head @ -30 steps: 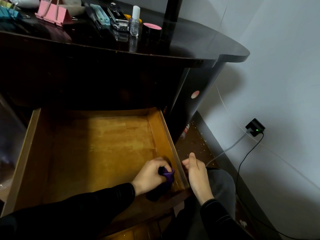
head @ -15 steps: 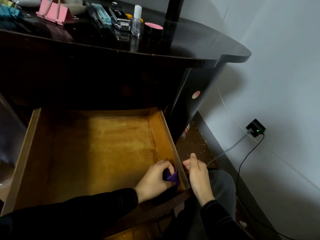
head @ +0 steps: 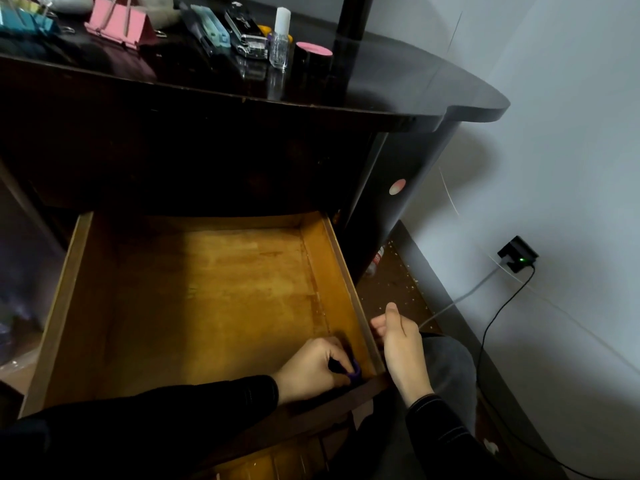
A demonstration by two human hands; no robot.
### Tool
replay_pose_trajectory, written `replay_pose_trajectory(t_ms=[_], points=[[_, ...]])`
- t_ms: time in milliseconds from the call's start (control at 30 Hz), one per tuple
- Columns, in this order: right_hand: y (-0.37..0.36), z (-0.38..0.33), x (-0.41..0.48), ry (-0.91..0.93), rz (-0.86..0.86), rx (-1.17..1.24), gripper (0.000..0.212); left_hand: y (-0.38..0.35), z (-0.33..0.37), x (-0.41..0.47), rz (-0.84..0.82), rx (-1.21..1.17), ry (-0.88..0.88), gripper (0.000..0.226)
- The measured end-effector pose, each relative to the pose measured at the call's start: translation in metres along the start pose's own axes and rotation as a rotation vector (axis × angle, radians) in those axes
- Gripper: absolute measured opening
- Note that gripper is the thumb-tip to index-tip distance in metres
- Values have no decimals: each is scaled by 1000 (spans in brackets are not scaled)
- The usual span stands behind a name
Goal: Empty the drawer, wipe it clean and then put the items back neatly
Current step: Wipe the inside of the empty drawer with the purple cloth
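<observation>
The wooden drawer (head: 69, 289) is pulled out below the dark desk, and its bottom holds nothing but my hand and cloth. My left hand (head: 311, 367) grips a small purple cloth (head: 354, 372) and presses it into the drawer's near right corner. My right hand (head: 401, 344) grips the outside of the drawer's right wall, thumb pointing up. On the desk top (head: 398, 74) lie the drawer's items: a pink binder clip (head: 117, 24), a teal clip (head: 24, 22), a light blue case (head: 211, 26), a stapler (head: 246, 34), a clear bottle (head: 280, 39) and a pink-topped black jar (head: 313, 55).
A white wall runs along the right, with a black charger (head: 517, 259) plugged in and its cable (head: 485, 341) trailing to the floor. The brown floor (head: 394, 289) beside the drawer is speckled with crumbs. A black pole (head: 351, 15) stands on the desk.
My left hand has slid the purple cloth toward me along the right wall into the near right corner. My right hand stays on the drawer's side.
</observation>
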State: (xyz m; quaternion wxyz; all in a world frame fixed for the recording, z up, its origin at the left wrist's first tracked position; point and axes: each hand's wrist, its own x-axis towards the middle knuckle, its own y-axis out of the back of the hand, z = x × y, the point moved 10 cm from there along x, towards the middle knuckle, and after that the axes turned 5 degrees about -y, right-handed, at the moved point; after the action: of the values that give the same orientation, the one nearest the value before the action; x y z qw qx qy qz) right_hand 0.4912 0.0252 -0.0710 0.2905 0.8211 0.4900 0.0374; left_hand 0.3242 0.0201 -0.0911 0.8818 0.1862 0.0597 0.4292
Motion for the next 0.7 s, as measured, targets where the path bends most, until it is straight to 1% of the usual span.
replay_pose_trajectory(t_ms=[67, 133, 233, 300, 400, 433, 500, 633, 700], points=[[-1, 1, 0, -8, -17, 4, 56, 8, 15, 2, 45, -60, -53, 11], [0, 0, 0, -6, -10, 15, 55, 18, 37, 4, 118, -121, -152, 12], [1, -2, 0, -8, 9, 16, 56, 16, 56, 3, 131, -76, -266, 13], [0, -1, -1, -14, -7, 9, 58, 10, 47, 1, 92, -33, -247, 11], [1, 1, -2, -32, -8, 15, 57, -2, 26, 0, -47, 157, -166, 8], [1, 1, -3, -34, -4, 14, 57, -3, 21, 0, -65, 177, -136, 7], [1, -1, -4, -21, -3, 7, 57, 0, 25, 1, -36, 144, -135, 7], [3, -3, -2, 7, 12, 26, 57, 11, 53, 4, 70, 63, -257, 16], [2, -4, -2, 15, 5, 20, 56, 11, 51, 5, 98, 67, -235, 17]])
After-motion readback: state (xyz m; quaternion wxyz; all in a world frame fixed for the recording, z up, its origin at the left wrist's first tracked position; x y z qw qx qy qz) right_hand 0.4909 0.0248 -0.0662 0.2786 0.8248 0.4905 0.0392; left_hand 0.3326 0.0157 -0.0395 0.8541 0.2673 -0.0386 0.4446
